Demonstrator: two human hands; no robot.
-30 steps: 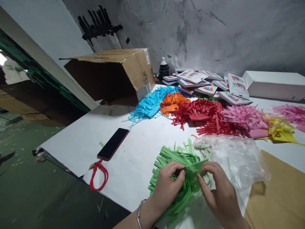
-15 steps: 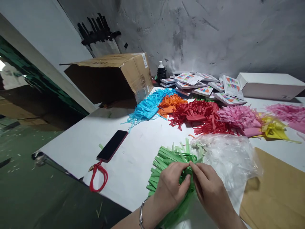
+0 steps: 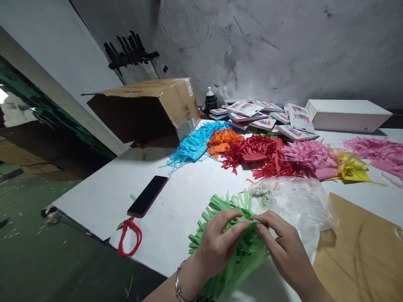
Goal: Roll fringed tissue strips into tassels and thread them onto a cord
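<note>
Green fringed paper (image 3: 210, 214) lies in a bundle near the table's front edge, under both hands. My left hand (image 3: 217, 239), with a silver bracelet at the wrist, rests over it, thumb and forefinger closed around green strips. Facing it, my right hand (image 3: 280, 239) pinches a green strip at the bundle's right side, thumb and forefinger close together. Just behind my right hand is a crumpled clear plastic bag (image 3: 299, 201). The lower part of the bundle hangs blurred between the wrists.
A phone (image 3: 147, 196) with a red cord lies left on the white table (image 3: 179, 201). Behind are blue (image 3: 192, 144), orange, red (image 3: 261, 153), pink and yellow fringes, small packs (image 3: 244, 108), an open carton (image 3: 176, 100) and a white box (image 3: 349, 117). Brown paper (image 3: 355, 251) lies right.
My hands have drawn slightly apart at the fingertips, and the right thumb and forefinger have spread more. The green bundle's lower strips have shifted. The view has moved a little.
</note>
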